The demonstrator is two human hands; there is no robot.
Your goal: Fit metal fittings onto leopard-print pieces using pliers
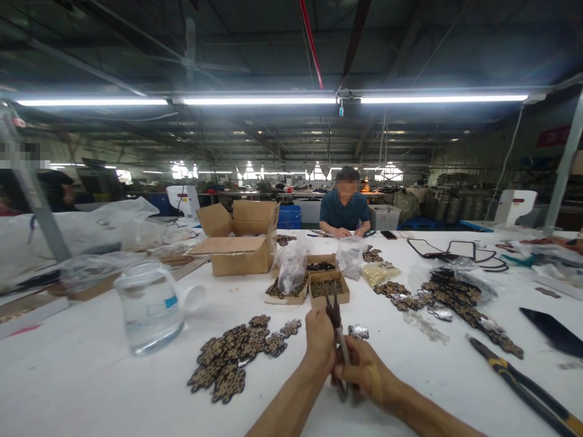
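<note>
My right hand (364, 369) is wrapped round the grips of a pair of pliers (336, 321), whose narrow dark jaws point up and away from me. Close against the left side of the pliers is my left hand (319, 334), closed; its fingertips and whatever they hold are hidden. Just beyond the jaws stands a small cardboard box (328, 290) of brass-coloured bits. Leopard-print patches with dark edges (237, 352) lie heaped on the white table to the left. A silvery-backed patch (358, 331) rests right beside the pliers.
A clear water jug (148, 309) stands at left, behind it an open carton (241, 255). More leopard-print patches (455, 294) lie at right, with large yellow-and-black-handled pliers (519, 382) and a dark flat device (553, 331). Across the white table (150, 394) sits a co-worker (345, 209).
</note>
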